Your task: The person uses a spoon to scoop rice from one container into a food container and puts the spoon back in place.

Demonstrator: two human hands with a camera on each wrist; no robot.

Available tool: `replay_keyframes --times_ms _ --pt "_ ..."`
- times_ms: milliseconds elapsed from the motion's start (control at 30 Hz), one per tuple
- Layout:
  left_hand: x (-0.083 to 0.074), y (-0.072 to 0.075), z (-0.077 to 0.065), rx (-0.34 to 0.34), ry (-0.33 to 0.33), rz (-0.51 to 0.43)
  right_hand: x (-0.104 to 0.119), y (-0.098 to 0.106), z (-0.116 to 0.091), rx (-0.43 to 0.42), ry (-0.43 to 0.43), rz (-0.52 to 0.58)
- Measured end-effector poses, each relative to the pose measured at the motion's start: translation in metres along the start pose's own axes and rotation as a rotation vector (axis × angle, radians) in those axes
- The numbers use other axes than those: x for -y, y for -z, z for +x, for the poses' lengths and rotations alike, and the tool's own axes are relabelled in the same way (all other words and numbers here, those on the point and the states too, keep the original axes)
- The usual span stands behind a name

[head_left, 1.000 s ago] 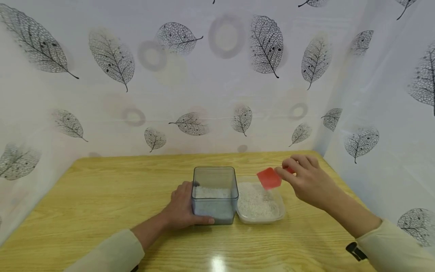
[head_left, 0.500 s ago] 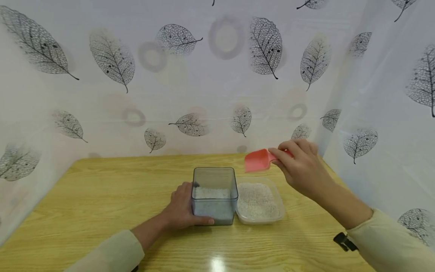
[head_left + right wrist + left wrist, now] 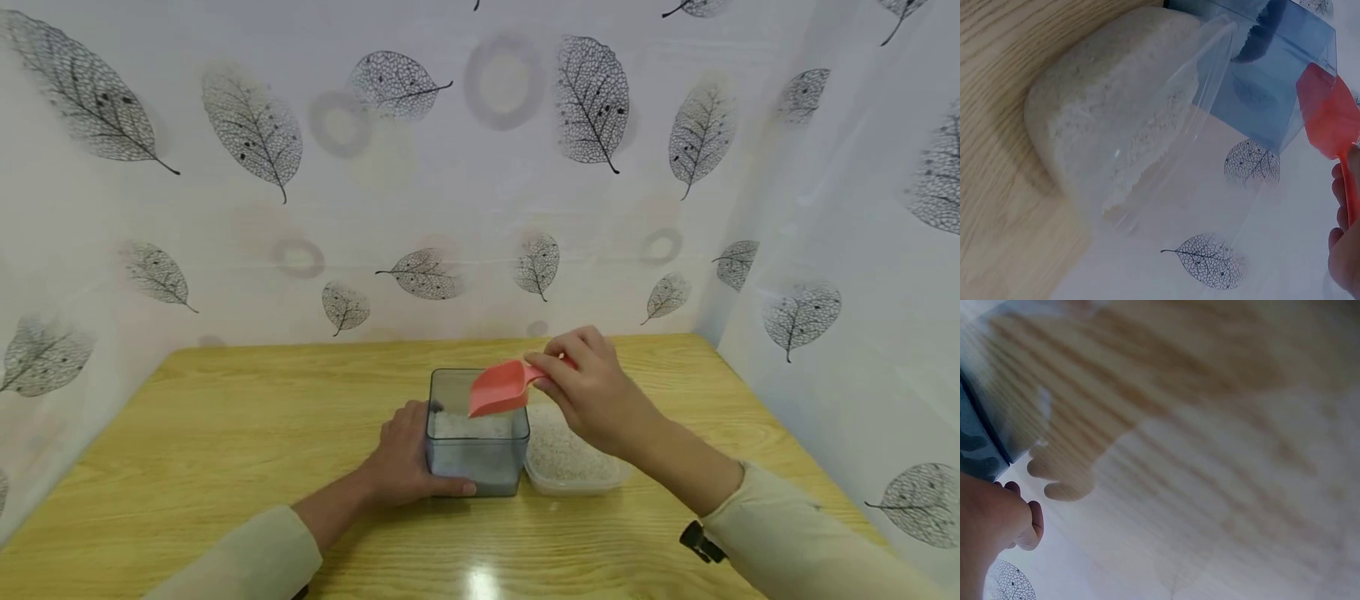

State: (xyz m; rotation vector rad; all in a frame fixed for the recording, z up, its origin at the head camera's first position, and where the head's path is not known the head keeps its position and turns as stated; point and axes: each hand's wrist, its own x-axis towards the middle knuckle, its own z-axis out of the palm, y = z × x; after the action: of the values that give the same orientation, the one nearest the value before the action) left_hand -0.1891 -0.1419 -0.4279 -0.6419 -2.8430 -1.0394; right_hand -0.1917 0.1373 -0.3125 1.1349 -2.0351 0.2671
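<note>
My right hand pinches the handle of a red scoop, whose bowl hangs over the opening of a grey see-through square bin. Whether the bowl holds anything cannot be made out. White grains, rice by their look, lie inside the bin. Around the bin's left side my left hand holds on, thumb along the front and fingers behind. Right beside the bin stands a clear plastic tub full of the same pale grains; my right forearm covers part of it in the head view.
Everything stands on a yellow wood-grain table. Behind it and to the sides hang pale curtains printed with dark leaves. The table's far edge lies a little beyond the bin.
My right hand has carried the red scoop up from the tub, then left and down over the bin. The left hand and both containers have stayed put.
</note>
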Motion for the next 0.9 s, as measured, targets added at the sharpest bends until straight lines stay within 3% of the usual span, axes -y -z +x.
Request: replay_keyframes --times_ms 167,400,700,900 --pt "0.000 0.001 -0.001 0.001 -0.002 0.012 0.012 -0.013 0.001 0.083 -0.026 0.069" --pt "-0.002 -0.001 0.000 0.005 0.001 0.016 0.019 -0.015 -0.007 0.264 -0.154 0.218" --pt "-0.001 0.000 -0.001 0.007 0.013 0.034 -0.001 -0.007 -0.025 0.242 -0.207 0.133" --pt "0.002 0.005 -0.003 0.061 -0.011 0.154 -0.030 -0.006 -0.055 0.180 -0.212 0.047"
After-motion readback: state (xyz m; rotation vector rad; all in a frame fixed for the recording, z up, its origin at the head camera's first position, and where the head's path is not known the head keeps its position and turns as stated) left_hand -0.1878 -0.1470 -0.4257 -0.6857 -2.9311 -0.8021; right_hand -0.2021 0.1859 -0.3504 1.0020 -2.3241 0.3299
